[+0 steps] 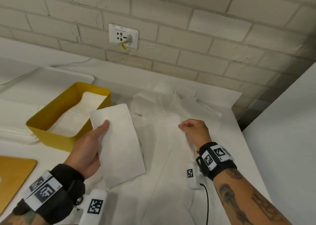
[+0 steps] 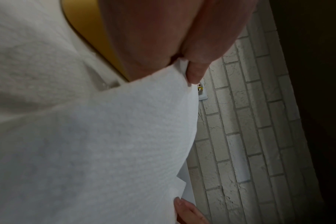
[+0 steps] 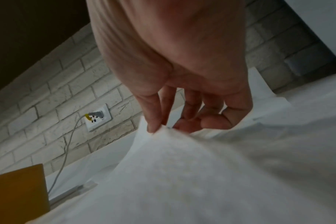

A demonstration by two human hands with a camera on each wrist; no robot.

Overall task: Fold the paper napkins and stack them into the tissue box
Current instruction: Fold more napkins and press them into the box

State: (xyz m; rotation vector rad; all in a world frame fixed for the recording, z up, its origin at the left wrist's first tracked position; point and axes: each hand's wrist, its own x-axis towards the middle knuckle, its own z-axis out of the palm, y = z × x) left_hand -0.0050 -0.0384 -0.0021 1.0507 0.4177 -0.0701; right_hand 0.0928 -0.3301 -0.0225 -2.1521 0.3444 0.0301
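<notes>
My left hand (image 1: 93, 143) holds a folded white napkin (image 1: 119, 144) above the table, thumb on top and fingers underneath, just right of the yellow tissue box (image 1: 51, 132). The box stands open with folded napkins (image 1: 82, 112) stacked inside. My right hand (image 1: 193, 130) pinches the upper edge of an unfolded napkin (image 1: 171, 139) lifted off the pile of loose napkins (image 1: 167, 94). In the right wrist view thumb and fingers (image 3: 153, 118) pinch that napkin (image 3: 182, 174). The left wrist view shows the folded napkin (image 2: 105, 144) under my thumb (image 2: 196, 72).
A white brick wall with a socket plate (image 1: 123, 36) and plugged cable rises behind the table. A white tray (image 1: 56, 76) lies behind the box, more napkins (image 1: 15, 134) sit at its left, and a yellow board (image 1: 13, 175) lies at the near left. The table's right edge (image 1: 248, 147) is close.
</notes>
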